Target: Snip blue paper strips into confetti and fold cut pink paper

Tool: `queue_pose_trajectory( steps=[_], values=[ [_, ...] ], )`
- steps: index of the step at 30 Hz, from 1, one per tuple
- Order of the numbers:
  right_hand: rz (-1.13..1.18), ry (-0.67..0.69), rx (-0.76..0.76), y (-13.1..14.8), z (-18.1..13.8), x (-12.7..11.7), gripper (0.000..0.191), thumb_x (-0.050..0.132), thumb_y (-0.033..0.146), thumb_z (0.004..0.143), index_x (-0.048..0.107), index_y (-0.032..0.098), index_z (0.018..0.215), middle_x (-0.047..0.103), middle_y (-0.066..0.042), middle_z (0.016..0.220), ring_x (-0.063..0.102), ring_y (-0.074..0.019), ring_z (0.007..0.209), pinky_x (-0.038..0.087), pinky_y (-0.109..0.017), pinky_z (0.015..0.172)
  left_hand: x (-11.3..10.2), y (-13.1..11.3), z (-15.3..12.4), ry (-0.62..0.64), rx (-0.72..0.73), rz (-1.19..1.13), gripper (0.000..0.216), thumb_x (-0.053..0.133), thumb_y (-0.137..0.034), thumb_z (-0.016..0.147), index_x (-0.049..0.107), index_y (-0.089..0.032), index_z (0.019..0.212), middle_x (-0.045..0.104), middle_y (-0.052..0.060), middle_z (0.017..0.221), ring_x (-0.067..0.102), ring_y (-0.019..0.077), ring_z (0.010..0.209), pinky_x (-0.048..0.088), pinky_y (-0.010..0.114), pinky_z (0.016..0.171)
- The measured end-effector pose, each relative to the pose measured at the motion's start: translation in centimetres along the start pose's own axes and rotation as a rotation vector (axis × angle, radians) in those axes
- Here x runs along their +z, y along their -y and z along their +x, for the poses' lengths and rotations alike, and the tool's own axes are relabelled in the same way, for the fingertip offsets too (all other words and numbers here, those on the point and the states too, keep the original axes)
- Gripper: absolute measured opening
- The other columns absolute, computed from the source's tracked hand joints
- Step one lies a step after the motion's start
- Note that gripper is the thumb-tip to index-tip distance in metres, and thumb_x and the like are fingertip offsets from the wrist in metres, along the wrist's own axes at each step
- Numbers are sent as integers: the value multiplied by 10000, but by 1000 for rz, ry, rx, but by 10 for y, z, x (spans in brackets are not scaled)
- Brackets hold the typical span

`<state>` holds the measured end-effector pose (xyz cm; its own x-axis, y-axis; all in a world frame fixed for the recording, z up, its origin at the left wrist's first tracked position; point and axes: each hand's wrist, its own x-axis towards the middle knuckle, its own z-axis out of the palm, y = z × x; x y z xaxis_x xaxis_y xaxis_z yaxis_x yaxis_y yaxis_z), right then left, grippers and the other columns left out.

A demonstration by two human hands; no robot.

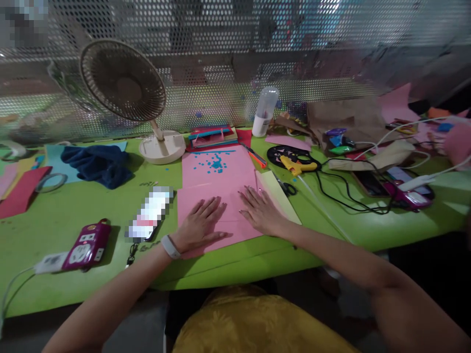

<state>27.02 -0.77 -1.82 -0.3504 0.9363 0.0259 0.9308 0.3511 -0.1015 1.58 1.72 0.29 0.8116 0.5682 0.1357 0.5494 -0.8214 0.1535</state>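
A pink sheet of paper point(217, 181) lies on the green table point(66, 215) in front of me. My left hand point(200, 223) rests flat on its near part, fingers stretched out. My right hand point(259, 211) lies flat beside it on the same sheet, fingers spread. Small blue paper bits point(215, 162) are scattered on the far part of the pink sheet. A pale yellow paper strip point(279, 196) lies just right of my right hand, with black-handled scissors point(286, 186) on it.
A desk fan point(125, 83) stands at the back left, with a dark blue cloth point(97, 164) near it. A phone point(149, 215) and a magenta power strip point(86, 245) lie at the left. A yellow glue gun point(298, 165), cables, a glue bottle point(264, 112) and coloured papers crowd the right.
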Motion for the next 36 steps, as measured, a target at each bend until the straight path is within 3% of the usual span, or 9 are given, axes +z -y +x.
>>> queue_pose_trajectory(
  steps=[14,20,24,32,34,36],
  values=[
    [-26,-50,27,-40,-44,-2,608,219,464,969,232,156,1492,235,-137,1539,113,-291,1437,155,-572,1141,-10,19,-47,18,-76,17,851,433,-643,859,80,-231,1514,206,85,1554,180,266,1426,109,443,1169],
    [44,-62,46,-34,-41,-12,611,169,454,985,254,103,1478,297,-156,1516,169,-258,1432,181,-513,1156,-12,13,-43,-6,-89,38,856,440,-615,871,10,-248,1514,128,85,1570,106,283,1440,59,492,1165],
    [108,-16,-2,-26,-26,-12,686,189,553,962,193,121,1496,266,-154,1527,187,-261,1428,186,-529,1148,-9,1,-33,15,-31,53,831,438,-669,838,122,-292,1508,178,61,1562,129,297,1436,43,514,1160],
    [206,-2,-221,-24,32,-12,691,236,588,944,180,189,1505,273,-92,1536,201,-231,1428,215,-448,1152,-5,-17,-34,32,-36,74,834,399,-696,835,129,-282,1507,181,67,1562,163,284,1431,88,476,1161],
    [175,-81,-202,-35,53,-16,646,277,553,950,224,207,1493,306,-78,1526,247,-230,1413,229,-434,1144,-5,-21,-34,31,-39,81,826,381,-694,844,122,-277,1509,170,63,1565,148,284,1434,81,473,1161],
    [101,-193,-35,-54,76,-21,609,355,489,948,298,168,1462,340,-106,1507,293,-246,1389,244,-415,1128,-5,-24,-32,31,-33,85,827,356,-702,847,113,-272,1510,156,58,1568,134,281,1437,73,467,1161]
  ],
)
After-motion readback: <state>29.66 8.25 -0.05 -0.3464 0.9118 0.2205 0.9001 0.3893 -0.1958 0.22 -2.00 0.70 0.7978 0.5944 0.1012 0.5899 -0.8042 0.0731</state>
